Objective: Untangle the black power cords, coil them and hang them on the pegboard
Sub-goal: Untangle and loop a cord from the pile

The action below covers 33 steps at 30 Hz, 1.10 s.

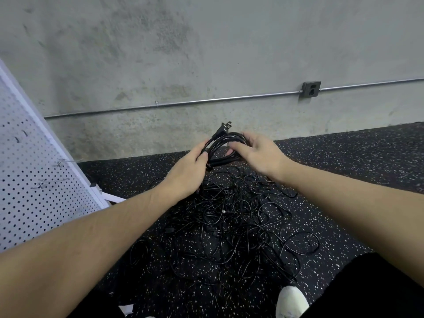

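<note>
Above tangled pile (231,216): both hands holding coiled cord (226,143).

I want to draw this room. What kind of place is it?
Probably a workshop or garage: a bare concrete wall with a metal pipe running to an outlet, speckled rubber floor, and a white pegboard with hooks.

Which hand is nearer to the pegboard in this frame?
Left. The left hand grips the coiled cord on the side toward the pegboard, which stands at far left. The right hand holds the coil's opposite side, farther away.
</note>
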Each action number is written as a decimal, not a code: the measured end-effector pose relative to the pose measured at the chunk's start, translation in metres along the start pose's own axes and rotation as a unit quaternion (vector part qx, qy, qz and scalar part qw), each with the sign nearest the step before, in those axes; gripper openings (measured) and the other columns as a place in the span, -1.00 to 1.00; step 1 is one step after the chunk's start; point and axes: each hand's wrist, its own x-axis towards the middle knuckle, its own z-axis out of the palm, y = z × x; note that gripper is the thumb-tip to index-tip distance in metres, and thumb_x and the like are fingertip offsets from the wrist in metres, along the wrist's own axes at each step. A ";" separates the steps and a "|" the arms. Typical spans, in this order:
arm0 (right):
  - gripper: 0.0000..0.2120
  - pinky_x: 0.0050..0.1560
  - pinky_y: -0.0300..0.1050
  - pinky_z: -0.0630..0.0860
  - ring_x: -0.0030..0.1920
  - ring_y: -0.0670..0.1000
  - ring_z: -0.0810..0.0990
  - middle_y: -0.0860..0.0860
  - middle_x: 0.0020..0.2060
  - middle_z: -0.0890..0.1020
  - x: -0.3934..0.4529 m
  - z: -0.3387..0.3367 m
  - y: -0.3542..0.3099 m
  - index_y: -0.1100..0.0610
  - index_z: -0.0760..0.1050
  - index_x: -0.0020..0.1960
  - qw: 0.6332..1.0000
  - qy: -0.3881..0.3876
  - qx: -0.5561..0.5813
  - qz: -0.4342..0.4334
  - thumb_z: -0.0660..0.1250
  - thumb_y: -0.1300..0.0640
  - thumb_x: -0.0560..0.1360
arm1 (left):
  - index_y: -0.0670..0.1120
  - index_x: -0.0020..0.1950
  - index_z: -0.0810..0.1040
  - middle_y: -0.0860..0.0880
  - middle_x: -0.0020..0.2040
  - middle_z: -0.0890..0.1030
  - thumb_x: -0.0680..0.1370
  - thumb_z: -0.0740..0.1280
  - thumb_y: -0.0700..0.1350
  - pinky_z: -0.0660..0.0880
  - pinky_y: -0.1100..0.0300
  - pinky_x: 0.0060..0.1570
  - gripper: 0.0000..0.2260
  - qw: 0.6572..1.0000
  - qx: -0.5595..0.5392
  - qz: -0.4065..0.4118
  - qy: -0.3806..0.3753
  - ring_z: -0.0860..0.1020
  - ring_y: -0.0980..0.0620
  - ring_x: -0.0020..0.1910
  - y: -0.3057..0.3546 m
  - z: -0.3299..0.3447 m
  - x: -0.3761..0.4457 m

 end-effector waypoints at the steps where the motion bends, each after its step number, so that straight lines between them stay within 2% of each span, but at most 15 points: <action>1: -0.86 -0.51 -0.42 0.31 -0.55 -0.28 0.45 -0.19 -0.41 0.62 0.000 0.000 0.000 0.13 0.58 0.12 1.000 0.008 -0.011 -0.017 0.29 0.11 0.66 | 0.39 0.56 0.23 0.15 -0.04 0.50 0.75 -0.01 0.05 0.39 0.26 -0.15 -0.60 1.000 -0.020 -0.008 -0.007 0.42 0.25 -0.22 0.001 0.002 -0.001; 4: -0.91 -0.43 -0.46 0.33 -0.48 -0.33 0.47 -0.33 -0.45 0.57 -0.002 0.001 0.000 0.07 0.56 0.06 0.997 0.012 -0.045 -0.064 0.29 0.11 0.66 | 0.48 0.55 0.12 0.18 0.28 0.46 0.74 -0.05 0.02 0.39 0.16 0.08 -0.56 0.995 -0.089 -0.029 -0.023 0.47 0.26 0.02 -0.001 0.005 -0.003; 7: -0.90 -0.37 -0.46 0.33 -0.42 -0.35 0.48 -0.39 -0.44 0.55 -0.003 0.001 0.002 0.04 0.55 -0.01 0.993 0.003 -0.085 -0.086 0.29 0.11 0.66 | 0.59 0.47 0.12 0.01 0.48 0.49 0.72 -0.04 0.03 0.40 0.00 0.31 -0.54 0.988 -0.139 -0.056 -0.044 0.52 0.02 0.33 -0.002 0.007 -0.007; 8: -0.91 -0.36 -0.46 0.33 -0.40 -0.35 0.49 -0.39 -0.42 0.55 -0.002 0.000 0.005 0.03 0.56 0.01 0.992 0.001 -0.090 -0.093 0.29 0.10 0.66 | 0.58 0.46 0.17 -0.03 0.42 0.56 0.71 -0.02 0.02 0.44 0.02 0.23 -0.54 0.985 -0.156 -0.064 -0.047 0.57 0.02 0.27 -0.001 0.007 -0.007; 10: -0.89 -0.25 -0.50 0.35 -0.24 -0.39 0.52 -0.39 -0.26 0.60 0.000 0.000 0.009 0.01 0.58 0.12 0.989 0.000 -0.102 -0.111 0.31 0.07 0.65 | 0.50 0.45 0.33 -0.06 0.16 0.70 0.72 0.00 -0.02 0.46 0.08 -0.07 -0.55 0.979 -0.179 -0.083 -0.054 0.66 0.11 -0.07 -0.002 0.006 -0.006; 12: -0.82 0.08 -0.49 0.38 0.15 -0.36 0.48 -0.30 0.21 0.55 0.002 0.000 0.011 0.03 0.60 0.20 0.981 0.007 -0.130 -0.145 0.32 0.04 0.64 | 0.34 0.34 0.50 -0.08 -0.14 0.72 0.71 -0.01 -0.08 0.39 0.11 -0.23 -0.57 0.973 -0.192 -0.106 -0.068 0.58 0.13 -0.35 -0.002 0.005 -0.007; 14: -0.79 0.24 -0.46 0.33 0.35 -0.27 0.39 -0.20 0.44 0.40 0.005 0.002 0.012 0.08 0.61 0.21 0.978 -0.001 -0.139 -0.157 0.32 0.04 0.64 | 0.18 0.20 0.62 -0.04 -0.30 0.62 0.68 0.02 -0.12 0.38 0.11 -0.23 -0.60 0.968 -0.208 -0.122 -0.072 0.54 0.07 -0.35 -0.003 0.005 -0.007; 15: -0.77 0.19 -0.47 0.36 0.30 -0.30 0.41 -0.19 0.40 0.44 0.004 0.004 0.010 0.10 0.60 0.23 0.979 -0.004 -0.133 -0.152 0.31 0.04 0.64 | 0.12 0.09 0.65 0.00 -0.34 0.58 0.66 0.07 -0.11 0.38 0.10 -0.21 -0.64 0.967 -0.214 -0.124 -0.064 0.51 0.04 -0.33 -0.003 0.005 -0.007; 17: -0.79 -0.07 -0.31 0.43 -0.06 -0.33 0.53 -0.10 0.10 0.66 0.004 0.006 0.008 0.13 0.60 0.18 0.983 0.000 -0.119 -0.139 0.31 0.04 0.65 | 0.07 -0.11 0.65 0.05 -0.36 0.55 0.64 0.15 -0.06 0.38 0.09 -0.16 -0.71 0.974 -0.193 -0.116 -0.036 0.48 0.02 -0.34 -0.001 0.005 -0.007; 19: -0.82 -0.16 -0.25 0.46 -0.24 -0.29 0.56 -0.06 -0.13 0.68 0.006 0.007 0.006 0.13 0.59 0.13 0.988 0.008 -0.092 -0.120 0.31 0.05 0.65 | 0.04 -0.14 0.64 0.04 -0.33 0.57 0.64 0.13 -0.03 0.39 0.09 -0.16 -0.69 0.983 -0.154 -0.102 -0.004 0.48 0.02 -0.32 0.002 0.004 -0.007; 22: -0.86 -0.11 -0.37 0.51 -0.20 -0.30 0.63 -0.10 -0.13 0.70 0.007 0.008 -0.002 0.11 0.61 0.13 0.996 -0.010 -0.002 -0.088 0.33 0.10 0.64 | 0.04 0.04 0.65 0.03 -0.09 0.66 0.63 0.08 0.11 0.44 0.04 -0.06 -0.64 0.981 -0.175 -0.083 0.026 0.55 0.02 -0.17 0.004 0.006 -0.006; 25: -0.87 0.21 0.07 0.58 0.04 0.04 0.71 0.05 -0.03 0.75 0.012 0.009 0.001 0.08 0.68 0.10 0.994 0.006 0.104 -0.036 0.40 0.11 0.59 | 0.11 0.11 0.64 0.02 0.00 0.71 0.62 0.20 0.31 0.56 0.05 0.01 -0.64 0.982 -0.178 -0.045 0.033 0.65 -0.01 -0.08 0.003 0.008 -0.010; 27: -0.89 0.08 0.19 0.55 -0.05 0.12 0.66 0.13 -0.03 0.75 0.014 0.011 0.002 0.07 0.71 0.04 0.988 0.011 0.152 -0.015 0.46 0.09 0.55 | 0.08 0.05 0.64 -0.09 -0.04 0.72 0.61 0.25 0.30 0.58 0.00 0.00 -0.66 0.984 -0.167 -0.030 0.050 0.67 -0.04 -0.11 0.002 0.009 -0.010; 31: -0.87 -0.23 -0.28 0.46 -0.29 -0.14 0.61 0.05 -0.19 0.73 0.016 0.014 -0.003 0.16 0.71 0.04 0.985 0.034 0.168 -0.003 0.46 0.14 0.54 | 0.07 0.03 0.64 -0.10 -0.11 0.71 0.63 0.23 0.27 0.57 -0.07 -0.08 -0.67 0.984 -0.160 -0.016 0.082 0.63 0.02 -0.23 0.004 0.010 -0.009; 33: -0.87 -0.34 -0.30 0.40 -0.36 -0.13 0.55 0.03 -0.24 0.71 0.018 0.014 -0.004 0.19 0.71 0.01 0.983 0.039 0.181 0.012 0.46 0.14 0.54 | 0.08 -0.01 0.64 0.04 -0.23 0.69 0.65 0.24 0.25 0.53 0.10 -0.24 -0.70 0.981 -0.173 -0.017 0.091 0.59 0.14 -0.30 0.006 0.011 -0.008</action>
